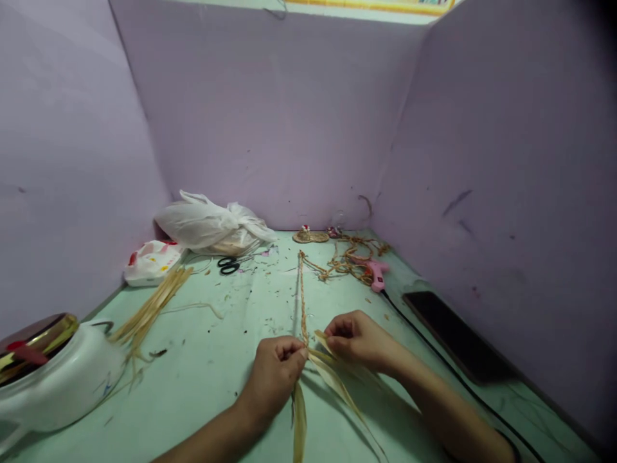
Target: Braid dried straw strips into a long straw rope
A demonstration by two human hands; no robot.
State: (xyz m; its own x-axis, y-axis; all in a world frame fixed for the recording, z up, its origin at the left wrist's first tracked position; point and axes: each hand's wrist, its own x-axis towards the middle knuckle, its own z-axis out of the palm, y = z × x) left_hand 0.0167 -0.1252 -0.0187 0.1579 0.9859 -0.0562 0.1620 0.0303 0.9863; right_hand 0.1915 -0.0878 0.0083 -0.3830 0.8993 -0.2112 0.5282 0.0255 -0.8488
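The braided cord lies at the middle of the pale green surface, its long axis running near to far, almost straight, the far end just left of the near one. Its near end meets the left hand, where thumb and fingers are pinched together at the join; the right hand, just to the right, has its fingertips closed on a pale strip. One loose strip hangs toward the near edge, and a longer strip slants near and right. To work this well, the left pinch should probably stay tight against the last crossing, each strip be laid flat and drawn with even tension, and the line be kept straight.
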